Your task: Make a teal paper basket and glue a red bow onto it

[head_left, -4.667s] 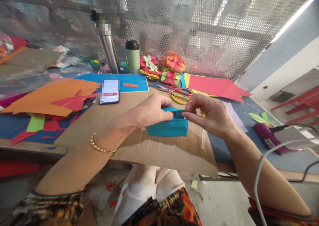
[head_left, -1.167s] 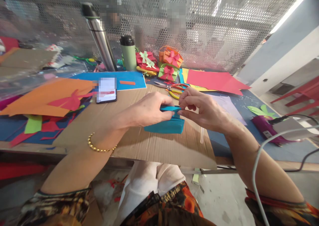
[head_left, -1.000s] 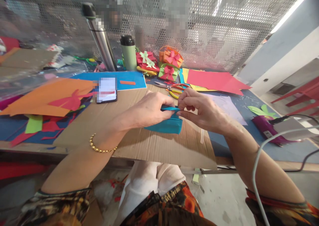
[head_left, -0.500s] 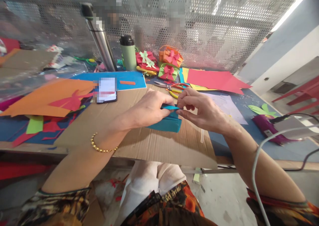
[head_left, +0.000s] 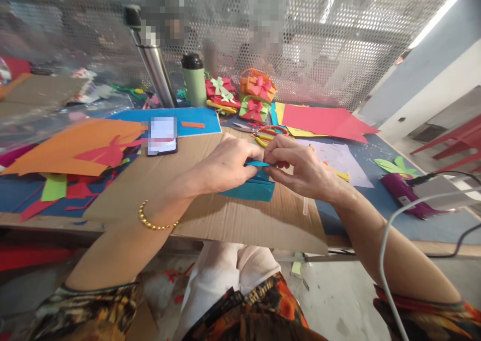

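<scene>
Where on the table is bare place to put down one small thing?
The cardboard is bare between its front edge and the folded blue paper, also between the phone and the left hand. Crowded: the far side, with green bottle and bow-topped boxes.

The person's left hand (head_left: pixel 227 164) and right hand (head_left: pixel 298 163) are bare, with a bracelet (head_left: pixel 150 225) of round gold-coloured beads circling the left forearm, a patterned top (head_left: pixel 276 306) in black, tan and orange-red, its left sleeve (head_left: pixel 88 308) narrowly edged in dark trim, and pale off-white trousers (head_left: pixel 225 268).
</scene>
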Tool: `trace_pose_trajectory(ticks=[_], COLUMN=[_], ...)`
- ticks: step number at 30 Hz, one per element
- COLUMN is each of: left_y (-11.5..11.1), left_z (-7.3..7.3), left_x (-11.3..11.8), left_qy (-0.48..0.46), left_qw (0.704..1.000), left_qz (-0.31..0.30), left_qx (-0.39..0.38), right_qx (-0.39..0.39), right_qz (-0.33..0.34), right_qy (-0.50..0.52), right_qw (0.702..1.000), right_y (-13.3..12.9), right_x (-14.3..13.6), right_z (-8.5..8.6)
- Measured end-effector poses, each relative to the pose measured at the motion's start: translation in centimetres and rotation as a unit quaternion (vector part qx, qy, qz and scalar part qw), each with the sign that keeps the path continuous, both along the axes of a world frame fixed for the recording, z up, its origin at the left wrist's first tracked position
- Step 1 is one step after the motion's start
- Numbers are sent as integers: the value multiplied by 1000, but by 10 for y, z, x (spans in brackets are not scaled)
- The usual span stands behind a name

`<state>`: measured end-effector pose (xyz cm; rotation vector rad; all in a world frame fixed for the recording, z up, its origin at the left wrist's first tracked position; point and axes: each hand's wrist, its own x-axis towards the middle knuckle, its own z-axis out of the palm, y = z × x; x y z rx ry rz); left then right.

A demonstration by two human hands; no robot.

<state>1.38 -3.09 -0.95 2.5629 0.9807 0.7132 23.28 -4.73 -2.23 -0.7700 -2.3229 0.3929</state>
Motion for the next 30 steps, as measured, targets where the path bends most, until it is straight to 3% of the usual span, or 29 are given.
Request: trace_pose_trajectory(ticks=[6, 11, 15, 19, 22, 25, 30], left_y=[-1, 7, 24, 33, 34, 34, 37], left_z=[-4, 2, 3, -9, -20, -27, -33], left_x=[0, -16, -26, -19, -11, -6, -4], left_qy=[-2, -194, -341, -382, -398, -431, -480], left_qw=[999, 978, 934, 877, 827, 793, 769], left_qz=[14, 54, 71, -5, -46, -44, 7], left_qx=[39, 50, -80, -291, -396, -429, -422], right_qx=[15, 17, -2, -14, 2, 31, 75], right_qz=[-6, -51, -109, -154, -154, -126, -118], right_qy=[15, 80, 176, 237, 255, 231, 174], right_qw=[1000, 995, 978, 959, 955, 964, 975], right_y=[2, 13, 25, 36, 41, 43, 38], right_x=[0, 10, 22, 28, 27, 25, 23], right_z=[-3, -4, -7, -12, -18, -22, -23])
